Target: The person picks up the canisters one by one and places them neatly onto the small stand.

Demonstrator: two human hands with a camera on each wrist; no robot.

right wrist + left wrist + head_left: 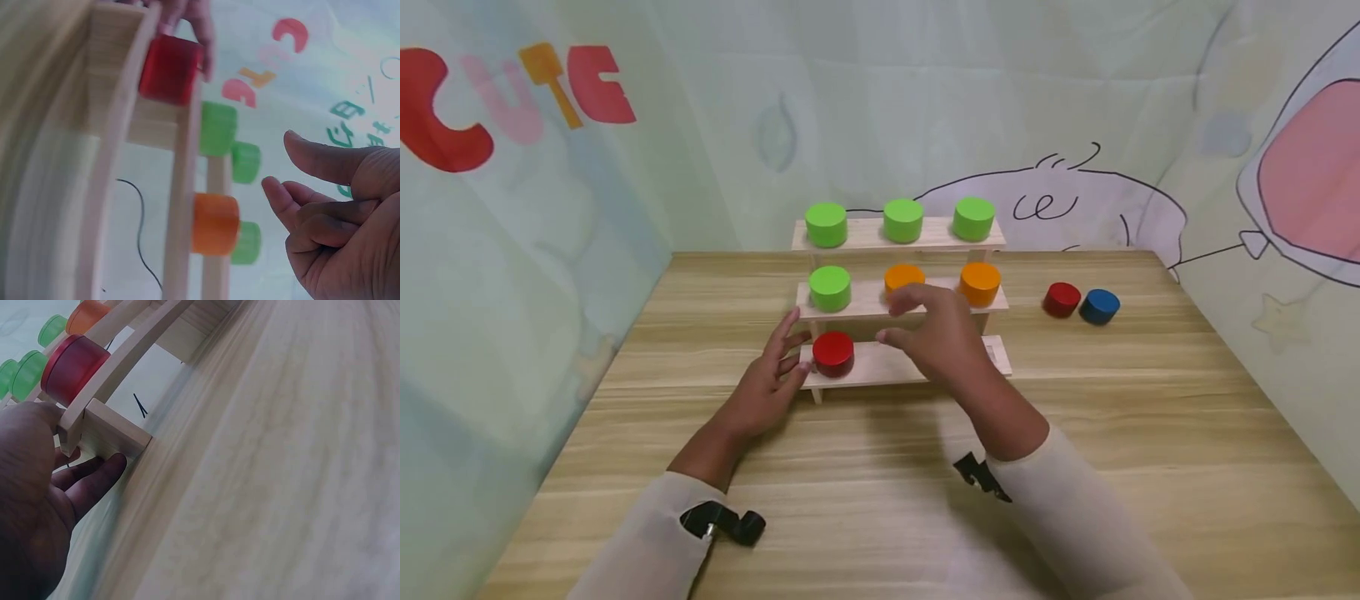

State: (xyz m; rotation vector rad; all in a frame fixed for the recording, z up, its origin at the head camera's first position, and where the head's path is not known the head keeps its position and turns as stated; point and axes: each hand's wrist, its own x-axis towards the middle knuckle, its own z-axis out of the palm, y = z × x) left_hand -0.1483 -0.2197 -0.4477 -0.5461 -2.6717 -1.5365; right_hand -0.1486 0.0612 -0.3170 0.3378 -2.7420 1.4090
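A three-tier wooden rack [887, 362] stands on the table. My left hand [767, 387] grips the left end of its lowest shelf; in the left wrist view the thumb lies over the shelf end and the fingers reach under, beside the leg. Close to that thumb sits a red round block [833, 353]. Above the lowest shelf hovers my right hand [943, 337], thumb and index finger apart, nothing between them. It partly hides an orange block [904, 279] on the middle tier. That tier also bears a green block [830, 288] at left and another orange block [980, 284] at right.
Along the top shelf stand three green blocks, the middle one [902, 220] between two others. To the right of the rack, a loose red block [1062, 299] and a blue block [1100, 307] lie on the table [865, 492]. A printed cloth [865, 100] hangs behind.
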